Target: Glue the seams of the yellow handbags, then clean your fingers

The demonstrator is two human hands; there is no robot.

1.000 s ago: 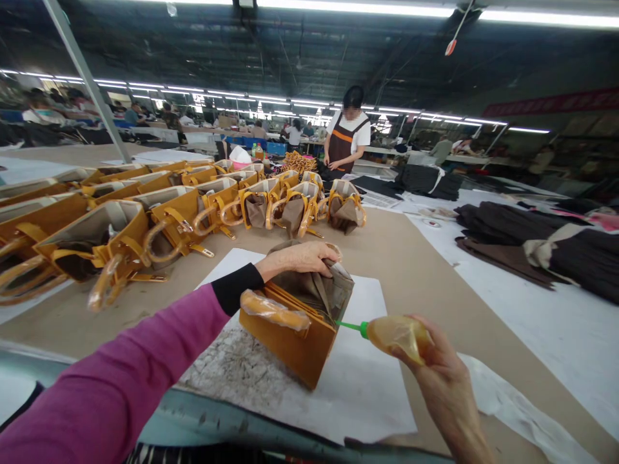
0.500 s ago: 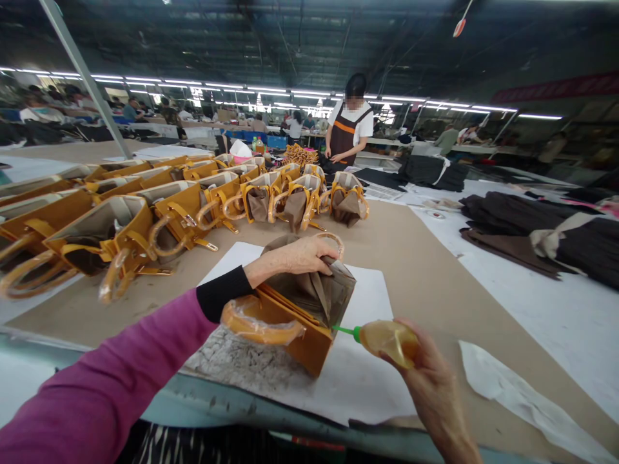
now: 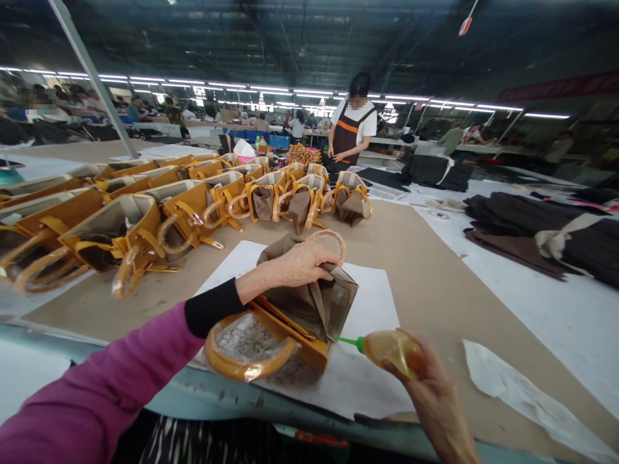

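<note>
A mustard-yellow handbag with a brown lining pulled out lies tilted on a white sheet in front of me. My left hand grips the bunched lining near the bag's upper corner, its fingertips partly hidden in the folds. The bag's plastic-wrapped handle hangs toward the table's front edge. In my right hand is a squeeze bottle of amber liquid, fingers wrapped round it. Its thin green nozzle points left, the tip at the edge between lining and yellow panel.
Rows of similar yellow bags stand at the left and back. A white sheet lies under the work, a paper scrap to the right. Tied dark fabric bundles lie far right. A co-worker in an apron stands across the table.
The near handle has swung down and toward me, and the bag's yellow edge has shifted slightly. The bottle's nozzle stays at the edge of the lining; both hands keep their grip.
</note>
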